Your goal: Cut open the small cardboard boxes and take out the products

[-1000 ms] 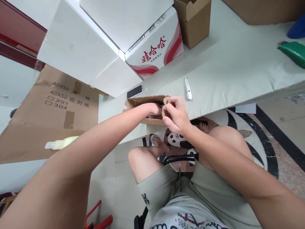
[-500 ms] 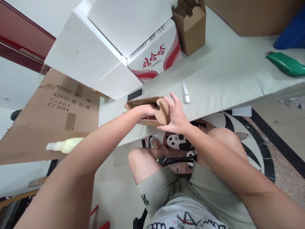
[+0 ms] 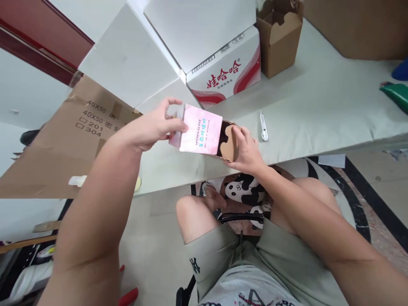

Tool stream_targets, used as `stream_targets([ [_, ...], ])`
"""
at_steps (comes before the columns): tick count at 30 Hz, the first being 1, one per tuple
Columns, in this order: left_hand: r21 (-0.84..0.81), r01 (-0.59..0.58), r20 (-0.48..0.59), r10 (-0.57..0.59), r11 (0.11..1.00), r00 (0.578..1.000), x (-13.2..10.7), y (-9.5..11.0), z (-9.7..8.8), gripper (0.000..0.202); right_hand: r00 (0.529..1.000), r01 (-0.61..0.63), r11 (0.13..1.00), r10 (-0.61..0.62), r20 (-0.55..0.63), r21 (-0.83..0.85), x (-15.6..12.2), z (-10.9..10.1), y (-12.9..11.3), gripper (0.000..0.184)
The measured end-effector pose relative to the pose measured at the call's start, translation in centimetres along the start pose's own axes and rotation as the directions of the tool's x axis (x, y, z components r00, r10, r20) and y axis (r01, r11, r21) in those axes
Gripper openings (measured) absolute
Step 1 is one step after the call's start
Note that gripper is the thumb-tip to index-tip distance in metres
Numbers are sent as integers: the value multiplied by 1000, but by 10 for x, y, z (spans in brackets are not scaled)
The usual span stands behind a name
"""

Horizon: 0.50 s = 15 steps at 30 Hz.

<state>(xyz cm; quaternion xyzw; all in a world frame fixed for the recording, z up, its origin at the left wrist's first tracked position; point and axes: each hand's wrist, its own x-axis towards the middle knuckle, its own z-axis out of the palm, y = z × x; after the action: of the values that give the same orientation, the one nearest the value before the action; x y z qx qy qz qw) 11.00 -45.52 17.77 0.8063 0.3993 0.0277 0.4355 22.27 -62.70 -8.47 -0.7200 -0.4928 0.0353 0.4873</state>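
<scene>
A pink printed box (image 3: 204, 129) is in my left hand (image 3: 159, 125), gripped at its left end between thumb and fingers. Its right end overlaps the open mouth of a small brown cardboard box (image 3: 228, 146), whose interior looks dark. My right hand (image 3: 247, 151) holds that cardboard box by its right end, with fingers over the notched flap. How far the pink box still sits inside the cardboard one is hidden. To the right of my right hand, a white utility knife (image 3: 263, 126) lies on the pale tablecloth (image 3: 318, 106).
White cartons (image 3: 223, 80) with red print stand at the back, beside an open brown box (image 3: 282, 42). A large flattened cardboard sheet (image 3: 57, 140) is at the left, with a pale bottle (image 3: 78, 181) partly behind my arm. A green object (image 3: 395, 95) lies far right.
My left hand has come out of the cardboard box and moved left and up, bringing the pink box into view. My right hand stays on the cardboard box. The view has shifted slightly.
</scene>
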Motion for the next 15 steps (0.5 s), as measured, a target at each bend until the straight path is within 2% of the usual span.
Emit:
stream_targets([
  [2, -155, -83, -24, 80, 984, 997, -16, 4, -13, 60, 999, -39, 999, 39, -6, 3, 4, 3, 7, 120],
  [4, -284, -120, -34, 115, 951, 993, -33, 5, -17, 46, 996, -92, 996, 92, -21, 11, 9, 4, 15, 124],
  [5, -332, -106, -54, 93, 937, 994, -41, 3, -15, 47, 993, -115, 993, 115, -36, 12, 12, 4, 19, 125],
  [7, -392, -24, -121, -26, 920, 992, -51, -6, -8, 57, 986, -145, 989, 145, -88, 0, 16, 0, 24, 124],
  [9, -421, 70, -146, -144, 904, 979, -56, -24, 1, 62, 977, -128, 992, 123, -173, -14, 13, -9, 19, 116],
  [10, -433, 105, -120, -173, 895, 978, -57, -35, 6, 62, 973, -86, 996, 81, -218, -10, 9, -15, 12, 110],
  [12, -464, 141, 3, -158, 874, 987, -58, -59, 14, 61, 962, 67, 997, -57, -268, 30, -6, -27, -11, 94],
  [15, -506, 110, 160, -32, 855, 987, -66, -85, 23, 58, 951, 279, 950, -253, -177, 140, -33, -40, -55, 86],
])
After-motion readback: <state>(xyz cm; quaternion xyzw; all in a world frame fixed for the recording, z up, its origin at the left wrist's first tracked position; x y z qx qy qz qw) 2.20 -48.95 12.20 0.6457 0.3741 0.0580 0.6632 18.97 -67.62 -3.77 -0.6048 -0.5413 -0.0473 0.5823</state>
